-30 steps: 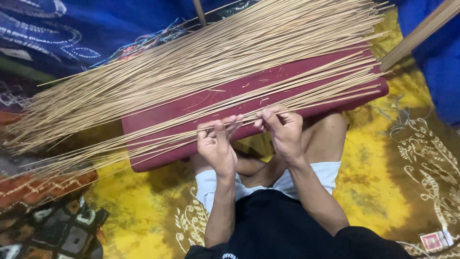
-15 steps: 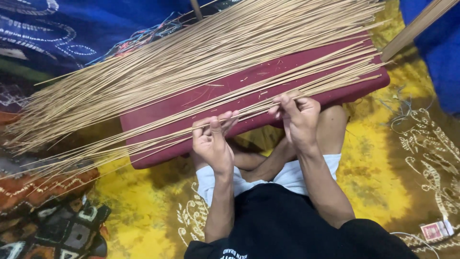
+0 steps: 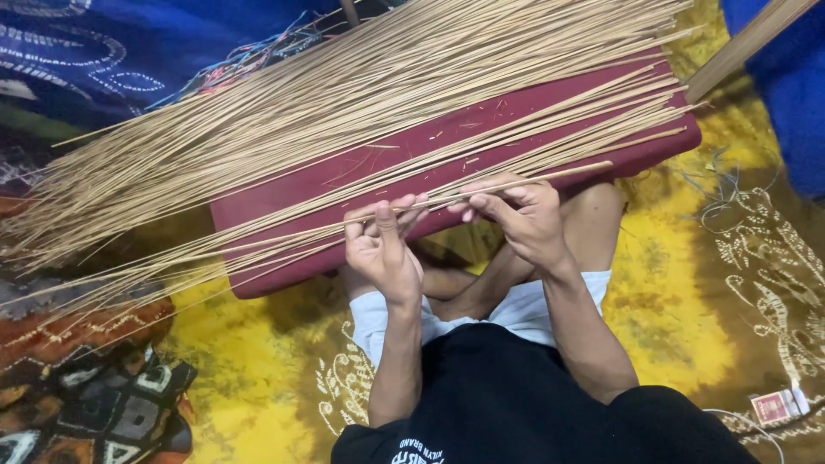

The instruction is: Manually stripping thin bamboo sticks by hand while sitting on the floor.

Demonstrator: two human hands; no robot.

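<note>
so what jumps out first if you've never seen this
A great fan of thin tan sticks spreads across a maroon cushion on the person's lap. At its near edge the left hand and right hand pinch one stick between them, above yellow patterned cloth.

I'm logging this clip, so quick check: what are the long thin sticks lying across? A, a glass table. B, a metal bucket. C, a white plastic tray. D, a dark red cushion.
D: the pile of thin tan sticks lies across a dark red cushion, and both hands, left hand and right hand, pinch one stick at its near edge.
</note>
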